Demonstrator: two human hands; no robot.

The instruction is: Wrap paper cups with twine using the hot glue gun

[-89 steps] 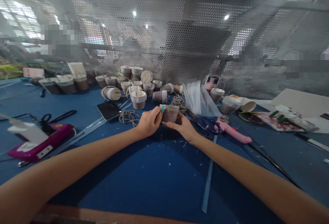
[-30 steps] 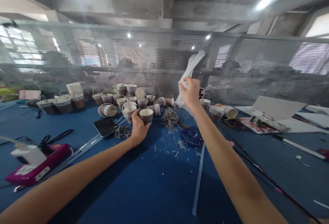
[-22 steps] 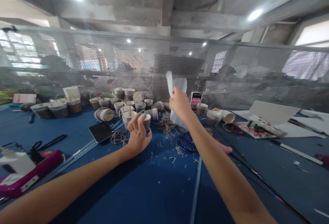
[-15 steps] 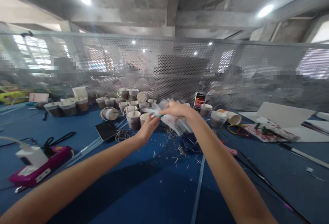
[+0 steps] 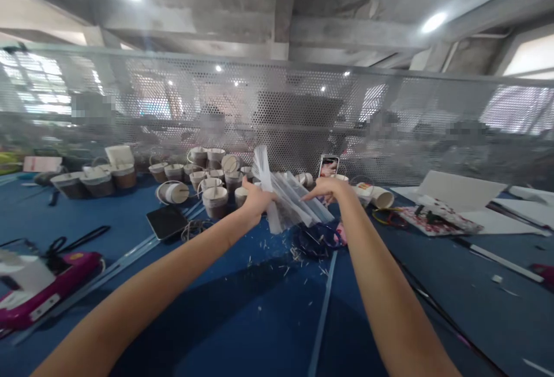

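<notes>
A fanned bundle of clear plastic sleeves (image 5: 294,195), perhaps thin bags, hangs over the middle of the blue table. My left hand (image 5: 257,199) is closed around its left part, thumb up. At the bundle's right side, my right hand (image 5: 328,188) has its index finger stretched out against the plastic, while the other fingers are partly hidden. A dark blue bunched cloth-like item (image 5: 318,239) lies just below the bundle. Scattered around it are small pale scraps (image 5: 285,269).
Paper cups (image 5: 215,201) with handles cluster at the back left. A black phone (image 5: 166,223) lies flat before them; a lit phone (image 5: 329,165) stands behind my right hand. A magenta power strip (image 5: 64,279) sits left, a patterned pouch (image 5: 437,218) right. A perforated screen (image 5: 298,111) closes the back.
My right hand has moved rightward off the middle of the bundle to its right side. The plastic, blurred before, is now spread out like a fan, and my left hand grips it. The view has turned slightly right.
</notes>
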